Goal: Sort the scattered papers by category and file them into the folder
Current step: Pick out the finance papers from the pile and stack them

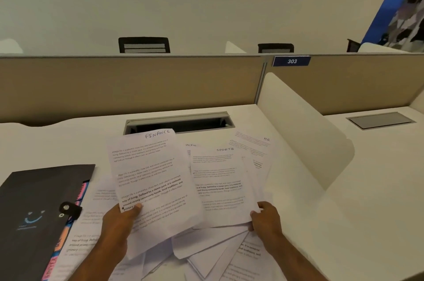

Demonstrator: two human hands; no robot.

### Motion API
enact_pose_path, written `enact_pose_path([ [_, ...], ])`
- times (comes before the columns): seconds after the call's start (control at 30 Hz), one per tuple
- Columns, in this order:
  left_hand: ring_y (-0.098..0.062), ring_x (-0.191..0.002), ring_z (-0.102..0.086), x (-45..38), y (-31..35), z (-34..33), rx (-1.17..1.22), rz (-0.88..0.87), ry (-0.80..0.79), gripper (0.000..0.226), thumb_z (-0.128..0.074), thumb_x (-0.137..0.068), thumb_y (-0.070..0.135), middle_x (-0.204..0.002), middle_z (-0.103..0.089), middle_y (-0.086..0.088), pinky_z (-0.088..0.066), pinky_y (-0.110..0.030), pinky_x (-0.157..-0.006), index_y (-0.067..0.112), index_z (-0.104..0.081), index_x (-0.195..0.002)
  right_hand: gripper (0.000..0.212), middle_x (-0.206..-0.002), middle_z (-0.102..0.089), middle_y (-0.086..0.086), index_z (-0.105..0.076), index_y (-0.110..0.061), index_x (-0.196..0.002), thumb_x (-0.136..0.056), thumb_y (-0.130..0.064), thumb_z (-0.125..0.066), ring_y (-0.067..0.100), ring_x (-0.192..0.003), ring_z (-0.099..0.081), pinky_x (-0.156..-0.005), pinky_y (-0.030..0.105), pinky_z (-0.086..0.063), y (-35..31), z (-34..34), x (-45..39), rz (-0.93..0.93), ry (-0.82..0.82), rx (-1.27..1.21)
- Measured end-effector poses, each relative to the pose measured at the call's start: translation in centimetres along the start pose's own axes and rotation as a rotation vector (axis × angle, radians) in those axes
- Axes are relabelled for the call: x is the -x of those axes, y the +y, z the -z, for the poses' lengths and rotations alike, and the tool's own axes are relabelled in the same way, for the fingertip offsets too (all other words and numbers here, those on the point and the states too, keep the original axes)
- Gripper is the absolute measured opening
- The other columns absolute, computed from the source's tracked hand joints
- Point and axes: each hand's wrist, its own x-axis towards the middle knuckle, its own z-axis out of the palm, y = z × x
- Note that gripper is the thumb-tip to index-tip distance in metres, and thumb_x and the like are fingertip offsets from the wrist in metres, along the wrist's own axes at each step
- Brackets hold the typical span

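A: What are the hands doing nearest the camera?

B: The left hand (121, 218) pinches the lower left edge of a sheet headed FINANCE (149, 179), thumb on top across the print, and lifts it tilted off the pile. The right hand (263, 216) grips the lower right corner of a sheet headed SPORTS (220, 186), fingers curled round the edge.

A: And below the hands?

B: A loose heap of scattered papers (206, 251) lies on the white tabletop (344, 223), overlapping at all angles, spreading under both forearms.

A: Where is the folder?

B: Left of the left hand, flat on the tabletop: a dark folder (39, 207) with a snap strap, coloured divider tabs (68, 232) showing along its right edge, some printed sheets partly under it.

A: Beyond the hands?

B: Past the right hand, further sheets fan out, one marked HR (254, 147). Behind the FINANCE sheet an open cable slot (181, 122) is sunk into the tabletop. To the right a white divider panel (305, 134) stands. Further back runs a tan partition (128, 83) carrying a blue plate numbered 303 (291, 61), with black chair backs (144, 45) above it.
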Motion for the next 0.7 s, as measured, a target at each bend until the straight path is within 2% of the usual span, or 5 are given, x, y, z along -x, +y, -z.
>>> enact_pose_path([
  [0.1, -0.036, -0.107, -0.056, 0.6, -0.5, -0.9, -0.003, 0.012, 0.031, 0.045, -0.063, -0.090, 0.005, -0.132, -0.058, -0.018, -0.044, -0.047, -0.091, 0.003, -0.052, -0.134, 0.036, -0.111, -0.061, 0.007, -0.053, -0.005, -0.128, -0.093, -0.003, -0.046, 0.028, -0.087, -0.067, -0.074, 0.039, -0.060, 0.2, -0.1, -0.6, 0.064, 0.006, 0.092],
  [0.3, -0.031, -0.100, -0.055, 1.5, -0.9, -2.3, 0.004, 0.012, 0.053, 0.045, -0.062, -0.090, 0.003, -0.132, -0.058, -0.018, -0.044, -0.044, -0.086, 0.002, -0.052, -0.134, 0.012, -0.076, -0.067, -0.001, -0.068, -0.012, -0.093, -0.092, -0.021, -0.061, 0.005, -0.052, -0.060, -0.049, 0.018, -0.045, -0.9, -0.4, -0.7, 0.170, -0.360, 0.166],
  [0.37, -0.031, -0.102, -0.056, 1.5, -1.2, -2.3, 0.001, 0.004, 0.066, 0.047, -0.063, -0.089, 0.003, -0.132, -0.058, -0.018, -0.045, -0.043, -0.086, 0.003, -0.052, -0.135, 0.022, -0.076, -0.068, -0.004, -0.069, -0.015, -0.089, -0.089, -0.037, -0.065, 0.004, -0.058, -0.060, -0.055, 0.015, -0.044, -0.8, 0.1, -1.6, 0.243, -0.230, 0.183],
  [0.5, -0.036, -0.111, -0.057, 1.6, -1.6, -2.4, -0.008, 0.006, 0.088, 0.046, -0.064, -0.089, 0.004, -0.131, -0.059, -0.017, -0.045, -0.044, -0.088, 0.005, -0.053, -0.133, 0.036, -0.107, -0.068, 0.009, -0.063, -0.009, -0.116, -0.088, -0.032, -0.066, 0.023, -0.097, -0.064, -0.080, 0.029, -0.051, -0.5, 1.2, -3.7, 0.227, 0.166, 0.309],
  [0.7, -0.028, -0.102, -0.055, 1.5, -2.0, -2.4, -0.034, -0.008, 0.089, 0.043, -0.064, -0.089, 0.005, -0.130, -0.060, -0.014, -0.045, -0.045, -0.090, 0.007, -0.055, -0.131, 0.033, -0.105, -0.065, 0.007, -0.058, -0.007, -0.106, -0.083, -0.024, -0.072, 0.028, -0.100, -0.063, -0.081, 0.032, -0.049, -0.3, 0.5, -5.4, 0.105, 0.036, 0.414],
])
